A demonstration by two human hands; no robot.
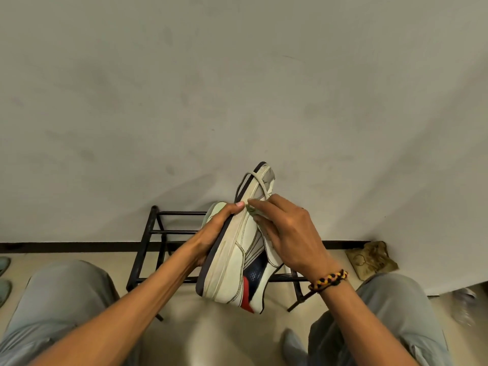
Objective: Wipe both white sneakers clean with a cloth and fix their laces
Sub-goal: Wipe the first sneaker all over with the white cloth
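A white sneaker (239,249) with a dark sole, navy and red patches is held on its side in front of me, toe pointing away. My left hand (215,232) grips it from the sole side, thumb on the sole's rim. My right hand (286,233) lies over the upper, fingers curled onto the lace area. A pale lace (260,184) loops over the toe. Behind my left hand a second pale sneaker (212,211) peeks out on the rack. No cloth is plainly visible.
A black metal shoe rack (158,233) stands against the wall behind the sneaker. A crumpled brown rag (371,258) lies on the floor at the right by the wall. My knees in grey trousers frame the bottom. Greenish footwear (4,276) sits at the far left edge.
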